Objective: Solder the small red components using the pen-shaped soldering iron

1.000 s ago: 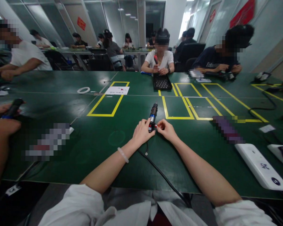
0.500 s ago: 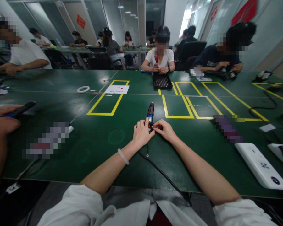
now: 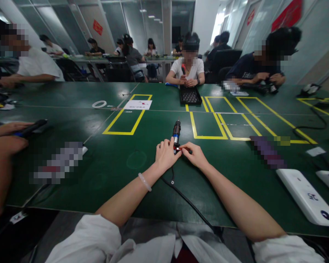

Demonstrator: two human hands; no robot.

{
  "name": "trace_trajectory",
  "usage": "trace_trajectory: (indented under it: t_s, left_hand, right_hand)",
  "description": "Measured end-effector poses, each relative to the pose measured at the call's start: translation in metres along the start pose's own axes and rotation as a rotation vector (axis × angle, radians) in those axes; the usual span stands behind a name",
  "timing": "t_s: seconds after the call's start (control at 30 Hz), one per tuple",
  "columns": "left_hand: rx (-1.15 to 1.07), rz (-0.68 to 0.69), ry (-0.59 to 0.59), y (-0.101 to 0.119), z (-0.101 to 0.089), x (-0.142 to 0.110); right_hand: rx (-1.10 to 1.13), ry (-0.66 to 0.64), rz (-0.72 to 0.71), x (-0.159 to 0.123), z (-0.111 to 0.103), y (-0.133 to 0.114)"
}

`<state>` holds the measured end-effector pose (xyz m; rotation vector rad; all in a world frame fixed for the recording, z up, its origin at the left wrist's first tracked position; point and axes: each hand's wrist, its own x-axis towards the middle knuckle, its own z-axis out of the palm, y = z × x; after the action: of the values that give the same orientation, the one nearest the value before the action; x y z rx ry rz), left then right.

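"What has changed?"

"The right hand, farther off a second ago, now pinches a small red piece beside the cylindrical device, fingertips narrow."

"And the left hand?"

"Curled on the device (bracelet at its wrist), which juts beyond its fingers; closer work, seemingly."
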<state>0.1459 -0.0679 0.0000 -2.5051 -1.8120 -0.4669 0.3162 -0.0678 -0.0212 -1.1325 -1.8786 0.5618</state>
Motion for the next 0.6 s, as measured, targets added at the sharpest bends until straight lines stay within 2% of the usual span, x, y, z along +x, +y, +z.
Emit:
trace_trajectory:
  t_s: [0.17, 0.33, 0.47, 0.6]
  left_hand:
    - [0.032, 0.000, -0.004, -0.002, -0.002, 0.002]
    - [0.074, 0.013, 0.009, -0.014, -0.006, 0.006]
    - [0.113, -0.046, 0.000, -0.040, -0.011, 0.012]
    - [0.158, -0.147, -0.068, -0.083, -0.020, 0.020]
  right_hand:
    - [0.022, -0.054, -0.063, -0.002, 0.001, -0.005]
    - [0.114, -0.028, 0.019, -0.003, 0.002, -0.005]
    - [0.159, -0.055, 0.065, -0.003, 0.000, 0.000]
    - [0.176, -0.043, 0.076, -0.003, 0.000, 0.003]
